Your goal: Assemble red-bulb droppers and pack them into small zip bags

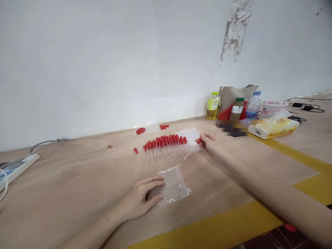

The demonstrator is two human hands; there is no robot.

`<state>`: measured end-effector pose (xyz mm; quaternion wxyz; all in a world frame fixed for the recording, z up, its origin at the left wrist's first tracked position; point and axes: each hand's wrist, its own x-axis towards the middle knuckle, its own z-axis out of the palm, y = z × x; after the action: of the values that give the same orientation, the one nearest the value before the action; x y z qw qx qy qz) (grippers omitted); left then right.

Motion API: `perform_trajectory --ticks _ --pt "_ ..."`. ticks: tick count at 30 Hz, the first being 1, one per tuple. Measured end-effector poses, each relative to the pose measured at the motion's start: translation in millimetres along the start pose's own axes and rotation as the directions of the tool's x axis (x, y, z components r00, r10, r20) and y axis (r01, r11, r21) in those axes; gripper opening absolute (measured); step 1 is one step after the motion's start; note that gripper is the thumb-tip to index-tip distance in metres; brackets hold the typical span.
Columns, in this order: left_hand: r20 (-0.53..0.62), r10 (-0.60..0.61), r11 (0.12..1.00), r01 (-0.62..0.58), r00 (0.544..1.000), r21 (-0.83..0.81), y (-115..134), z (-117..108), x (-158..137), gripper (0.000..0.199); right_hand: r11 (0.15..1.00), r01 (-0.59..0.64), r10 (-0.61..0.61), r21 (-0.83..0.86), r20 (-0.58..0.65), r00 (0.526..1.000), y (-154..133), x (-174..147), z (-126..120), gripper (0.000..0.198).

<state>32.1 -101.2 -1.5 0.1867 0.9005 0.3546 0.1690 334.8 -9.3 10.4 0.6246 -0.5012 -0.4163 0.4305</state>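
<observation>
Between the fingertips of my right hand (209, 143) is a dropper (191, 151), gripped by its red rubber bulb, its clear thin tube slanting down to the left. Left of it lies a row of several red-bulbed droppers (166, 147) on the table, tubes toward me. One dropper (136, 150) lies apart at the row's left end. My left hand (145, 195) rests with fingers apart at the left edge of a clear zip bag (173, 185) with a red seal line; the bag lies flat and seems to hold nothing. Another clear bag (190, 133) lies behind the row.
Loose red bulbs (140, 130) lie on clear plastic near the wall. Back right stand a yellow drink bottle (212, 107), a green-capped bottle (236, 110), a water bottle (254, 105) and a tissue pack (275, 127). A power strip (22, 169) sits far left. Yellow tape (207, 224) edges the table.
</observation>
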Motion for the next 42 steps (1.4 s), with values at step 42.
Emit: perform_trajectory --ticks 42 --pt "0.060 0.028 0.988 -0.037 0.998 0.152 9 5 16 0.053 0.982 0.053 0.126 -0.181 0.839 0.529 24 -73 8 0.028"
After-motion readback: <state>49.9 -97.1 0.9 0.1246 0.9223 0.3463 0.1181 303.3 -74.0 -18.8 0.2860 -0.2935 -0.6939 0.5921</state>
